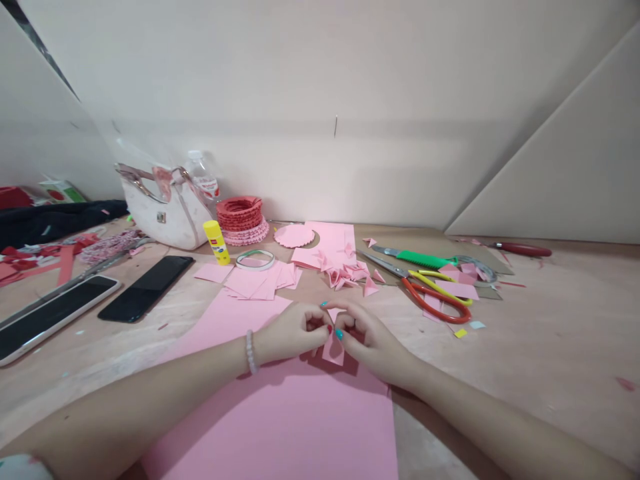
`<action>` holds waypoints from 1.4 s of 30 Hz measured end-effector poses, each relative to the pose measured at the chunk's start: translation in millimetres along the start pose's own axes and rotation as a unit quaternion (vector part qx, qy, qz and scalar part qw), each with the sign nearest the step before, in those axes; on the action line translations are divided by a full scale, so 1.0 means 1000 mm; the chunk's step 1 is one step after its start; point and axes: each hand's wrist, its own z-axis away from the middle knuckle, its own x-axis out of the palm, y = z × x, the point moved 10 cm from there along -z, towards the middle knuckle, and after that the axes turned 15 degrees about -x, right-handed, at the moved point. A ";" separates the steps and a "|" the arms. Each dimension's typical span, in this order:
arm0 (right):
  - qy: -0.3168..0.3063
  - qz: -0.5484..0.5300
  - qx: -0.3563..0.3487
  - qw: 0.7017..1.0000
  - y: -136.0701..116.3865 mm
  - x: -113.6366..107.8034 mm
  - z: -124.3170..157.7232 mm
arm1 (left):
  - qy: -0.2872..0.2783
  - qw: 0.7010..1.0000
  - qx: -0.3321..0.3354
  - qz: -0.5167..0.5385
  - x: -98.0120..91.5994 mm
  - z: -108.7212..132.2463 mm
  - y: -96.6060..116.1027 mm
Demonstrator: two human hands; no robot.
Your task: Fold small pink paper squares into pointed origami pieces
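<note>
Between my two hands is a small piece of pink paper (333, 351), its lower end showing below the fingertips. My left hand (296, 330), with a beaded bracelet at the wrist, pinches the paper from the left. From the right, my right hand (373, 339) pinches it with thumb and forefinger. Both hands are just above a large pink sheet (280, 420). Beyond them lies a pile of small folded pink paper pieces (347, 273). To the left of that pile are loose pink paper squares (255, 281) with a roll of tape (255, 260) on top.
Orange-and-yellow-handled scissors (435, 300) and a green-handled cutter (427, 259) lie to the right. A yellow glue stick (216, 243) stands near stacked red and pink rings (241, 217). Two phones (147, 287) lie at left, before a white handbag (170, 213) and a bottle (203, 173).
</note>
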 end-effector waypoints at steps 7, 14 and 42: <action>-0.014 0.023 0.005 1.000 -0.001 0.004 0.000 | 0.060 0.995 0.047 -0.066 -0.006 0.005 0.015; 0.071 -0.014 0.016 0.997 0.008 -0.018 0.000 | 0.071 0.997 0.029 -0.033 -0.018 0.002 0.011; -0.016 0.029 0.011 0.999 0.004 -0.001 -0.001 | 0.039 0.991 0.061 -0.117 -0.004 0.006 0.019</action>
